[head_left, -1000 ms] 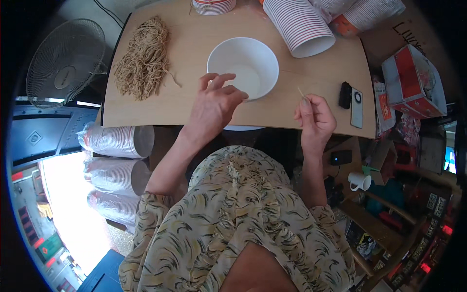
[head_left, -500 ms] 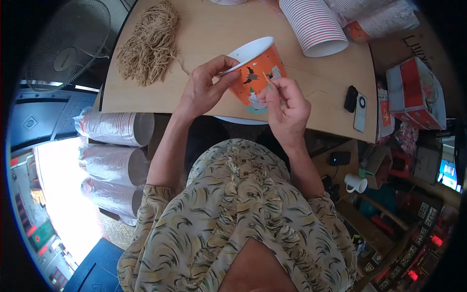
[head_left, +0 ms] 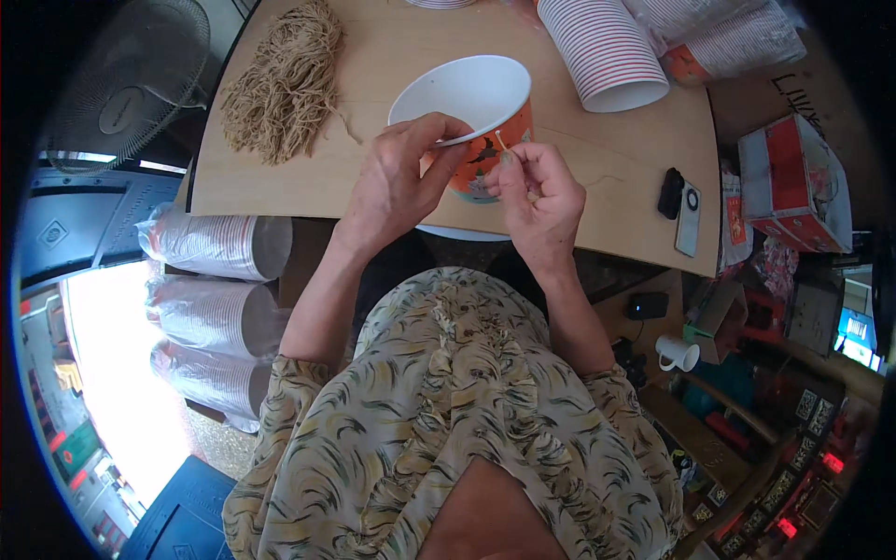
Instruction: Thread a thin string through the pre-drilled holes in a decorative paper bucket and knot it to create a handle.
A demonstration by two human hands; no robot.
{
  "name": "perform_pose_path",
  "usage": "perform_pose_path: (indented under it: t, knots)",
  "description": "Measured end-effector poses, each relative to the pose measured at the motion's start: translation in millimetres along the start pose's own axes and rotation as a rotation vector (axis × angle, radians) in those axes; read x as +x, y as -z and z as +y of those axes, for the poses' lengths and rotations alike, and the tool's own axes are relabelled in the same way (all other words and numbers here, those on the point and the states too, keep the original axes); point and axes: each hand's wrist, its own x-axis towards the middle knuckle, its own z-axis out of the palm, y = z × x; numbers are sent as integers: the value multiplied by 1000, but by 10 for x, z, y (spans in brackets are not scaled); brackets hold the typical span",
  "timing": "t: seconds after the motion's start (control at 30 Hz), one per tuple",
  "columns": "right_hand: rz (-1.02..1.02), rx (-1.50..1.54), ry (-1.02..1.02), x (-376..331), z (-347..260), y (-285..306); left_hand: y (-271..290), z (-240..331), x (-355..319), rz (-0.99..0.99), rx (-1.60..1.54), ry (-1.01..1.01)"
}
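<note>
The orange tub [head_left: 462,86] sits between your hands, above the near part of the tabletop [head_left: 644,154]; its long axis runs from the base, nearer you, to a mouth tipped up and away. Your left hand [head_left: 390,173] pinches the near rim, probably to steady it. Your right hand [head_left: 546,198] pinches a thin pale strand [head_left: 501,140], tip toward the rim. Farther left lies a tan cord bundle [head_left: 280,89].
</note>
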Motion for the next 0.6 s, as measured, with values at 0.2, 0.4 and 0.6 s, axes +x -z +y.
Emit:
perform_pose_path:
  t: [0.2,0.4,0.6]
  knots:
    - [-8,77,-27,12,80,8,-12,-13,-9,13,68,-61]
    - [-34,157,-150,-10,117,52,-79,18,-65,-30,249,-170]
    - [-33,162,-186,-81,223,139,-190,114,-68,-95,345,-207]
